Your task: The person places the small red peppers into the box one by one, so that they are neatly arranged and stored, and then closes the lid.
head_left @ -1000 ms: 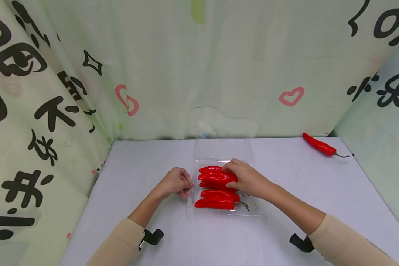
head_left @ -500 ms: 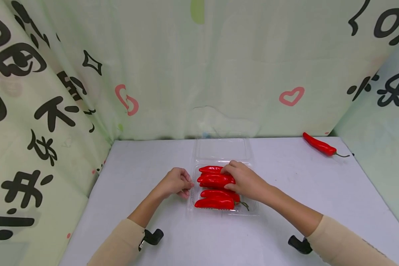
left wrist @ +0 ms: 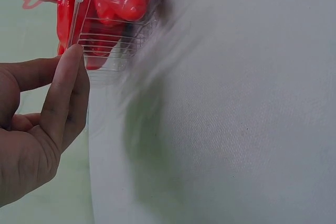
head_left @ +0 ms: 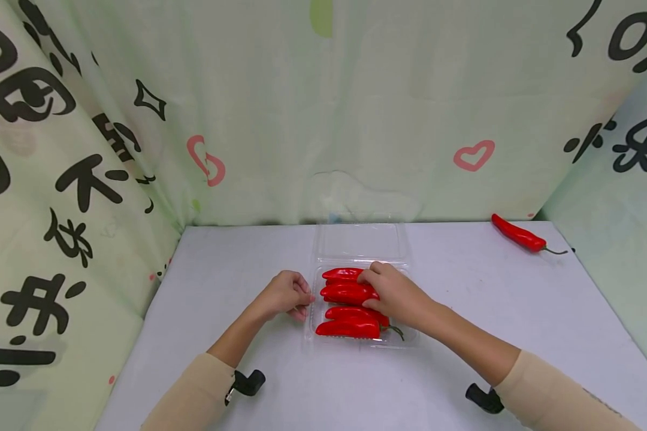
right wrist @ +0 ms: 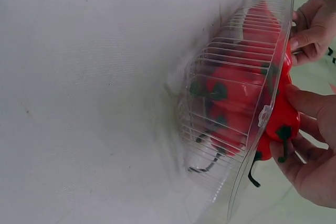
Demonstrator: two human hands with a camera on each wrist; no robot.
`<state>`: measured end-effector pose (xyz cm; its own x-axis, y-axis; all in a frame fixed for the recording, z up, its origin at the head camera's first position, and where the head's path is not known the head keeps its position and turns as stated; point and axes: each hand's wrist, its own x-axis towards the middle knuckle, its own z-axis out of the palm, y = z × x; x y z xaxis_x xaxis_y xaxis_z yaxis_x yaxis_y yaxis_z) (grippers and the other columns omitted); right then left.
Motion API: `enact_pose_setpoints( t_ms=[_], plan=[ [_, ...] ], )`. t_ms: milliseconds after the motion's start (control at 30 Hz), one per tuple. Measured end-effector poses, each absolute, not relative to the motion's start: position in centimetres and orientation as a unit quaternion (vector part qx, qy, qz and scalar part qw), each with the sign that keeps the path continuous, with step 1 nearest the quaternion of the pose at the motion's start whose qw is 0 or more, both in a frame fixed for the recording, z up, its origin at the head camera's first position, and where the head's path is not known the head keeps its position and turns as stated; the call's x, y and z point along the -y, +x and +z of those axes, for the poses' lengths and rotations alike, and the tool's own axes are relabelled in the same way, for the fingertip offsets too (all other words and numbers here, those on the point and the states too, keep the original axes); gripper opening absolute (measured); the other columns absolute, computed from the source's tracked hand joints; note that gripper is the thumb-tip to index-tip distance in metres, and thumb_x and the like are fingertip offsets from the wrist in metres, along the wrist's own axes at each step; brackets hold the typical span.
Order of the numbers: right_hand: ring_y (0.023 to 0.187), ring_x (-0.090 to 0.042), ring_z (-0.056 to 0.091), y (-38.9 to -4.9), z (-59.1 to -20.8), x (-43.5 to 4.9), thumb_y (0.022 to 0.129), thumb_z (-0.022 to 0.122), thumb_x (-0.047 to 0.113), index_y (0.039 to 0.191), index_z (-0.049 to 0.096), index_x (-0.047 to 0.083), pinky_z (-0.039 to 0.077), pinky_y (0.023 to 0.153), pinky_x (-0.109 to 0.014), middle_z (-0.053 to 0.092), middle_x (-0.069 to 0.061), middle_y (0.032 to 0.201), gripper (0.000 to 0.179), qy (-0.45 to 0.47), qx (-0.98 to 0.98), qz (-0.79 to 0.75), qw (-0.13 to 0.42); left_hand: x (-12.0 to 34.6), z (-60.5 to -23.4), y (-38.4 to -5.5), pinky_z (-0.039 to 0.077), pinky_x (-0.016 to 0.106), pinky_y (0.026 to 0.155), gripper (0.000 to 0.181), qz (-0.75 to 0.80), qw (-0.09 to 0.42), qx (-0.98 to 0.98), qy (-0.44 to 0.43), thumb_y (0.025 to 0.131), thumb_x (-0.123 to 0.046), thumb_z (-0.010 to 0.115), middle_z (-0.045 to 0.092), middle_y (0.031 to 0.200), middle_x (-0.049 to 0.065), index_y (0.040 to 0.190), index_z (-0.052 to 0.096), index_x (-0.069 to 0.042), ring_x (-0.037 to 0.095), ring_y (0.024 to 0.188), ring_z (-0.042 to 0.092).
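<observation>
Clear plastic container (head_left: 315, 311) sits mid-table, lid (head_left: 361, 242) folded back on the far side, red peppers (head_left: 350, 327) heaped inside. Left hand (head_left: 287, 296) pinches the container's left rim. Right hand (head_left: 393, 290) grips one pepper (head_left: 347, 293) by its stem end, over the middle of the heap. A lone pepper (head_left: 520, 235) lies well apart, at the table's far right.

Risks, as judged: the heap stands above the rim, so a pepper let go off-centre could roll over the edge. The skins look slick (gloss on every one), so the grip may slip. If the left pinch slackens, a push from the right could slide the light container. Stems jutting at the right could catch under the lid.

Hard to make out: the held pepper's stem in the head view, behind the fingers; the lower layer, blurred through ribbed walls, so no count; the lid's edges, nearly invisible.
</observation>
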<state>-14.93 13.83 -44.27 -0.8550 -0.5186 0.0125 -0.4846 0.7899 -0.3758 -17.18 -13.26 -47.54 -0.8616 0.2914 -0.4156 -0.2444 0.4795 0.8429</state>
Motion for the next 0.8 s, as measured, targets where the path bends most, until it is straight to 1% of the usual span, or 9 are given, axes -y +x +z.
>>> enact_pose_setpoints(
  t_ms=[200,467,800],
  plan=[
    [0.104,-0.024,0.063,-14.9,-44.6,-13.8,0.079,0.091,0.016,0.119,0.068,0.006,0.065,0.080,-0.035,0.065,-0.009,0.111,0.046,-0.269,-0.944,-0.185,0.039,13.3,-47.5,-17.3,0.062,0.028,0.056,0.017,0.510,0.262,-0.819,0.015,0.094,-0.007,0.075,0.064,0.072,0.011,0.095,0.059,-0.001,0.017,0.054,0.066],
    [0.104,-0.024,0.061,-14.5,-45.1,-13.8,0.076,0.093,0.015,0.117,0.069,0.006,0.065,0.079,-0.034,0.064,-0.009,0.110,0.048,-0.268,-0.945,-0.186,0.026,13.3,-47.6,-17.3,0.061,0.028,0.056,0.017,0.512,0.263,-0.817,0.023,0.094,-0.007,0.075,0.065,0.073,0.012,0.095,0.059,0.000,0.017,0.054,0.066],
    [0.104,-0.025,0.061,-14.4,-45.4,-13.7,0.075,0.094,0.017,0.116,0.069,0.007,0.065,0.078,-0.034,0.064,-0.009,0.110,0.049,-0.274,-0.947,-0.166,0.000,13.3,-47.5,-17.2,0.061,0.028,0.055,0.017,0.513,0.262,-0.817,0.024,0.093,-0.007,0.075,0.064,0.072,0.011,0.094,0.059,0.000,0.018,0.054,0.065]
  ],
)
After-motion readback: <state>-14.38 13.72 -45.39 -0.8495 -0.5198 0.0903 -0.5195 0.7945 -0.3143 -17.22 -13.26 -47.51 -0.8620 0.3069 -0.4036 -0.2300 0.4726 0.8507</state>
